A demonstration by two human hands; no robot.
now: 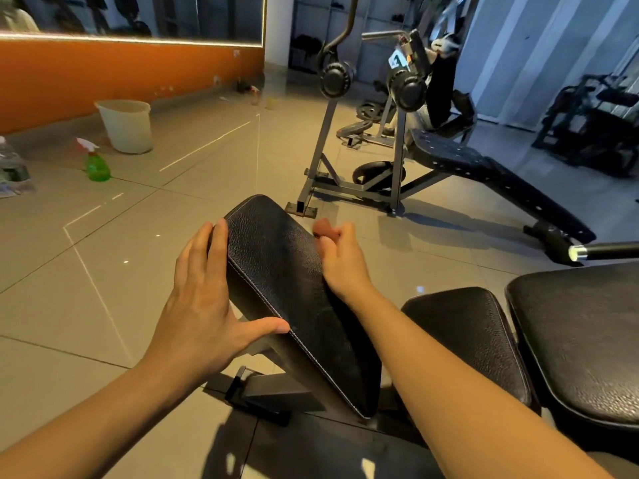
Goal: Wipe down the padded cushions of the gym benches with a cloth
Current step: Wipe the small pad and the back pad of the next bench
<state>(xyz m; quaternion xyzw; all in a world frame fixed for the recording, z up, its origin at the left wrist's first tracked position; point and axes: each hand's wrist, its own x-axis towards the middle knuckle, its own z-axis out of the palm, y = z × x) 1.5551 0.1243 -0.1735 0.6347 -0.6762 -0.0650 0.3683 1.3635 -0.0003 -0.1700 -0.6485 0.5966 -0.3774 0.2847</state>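
On the floor at far left stands a spray bottle [97, 164] of green liquid, then a pale bucket [125, 127] whose inside I can't see. My left hand [204, 299] lies spread flat against the left edge of the tilted black cushion [287, 288], grained leather with pale stitching. My right hand [340, 257] curls at its right edge; whether it pinches anything I cannot tell.
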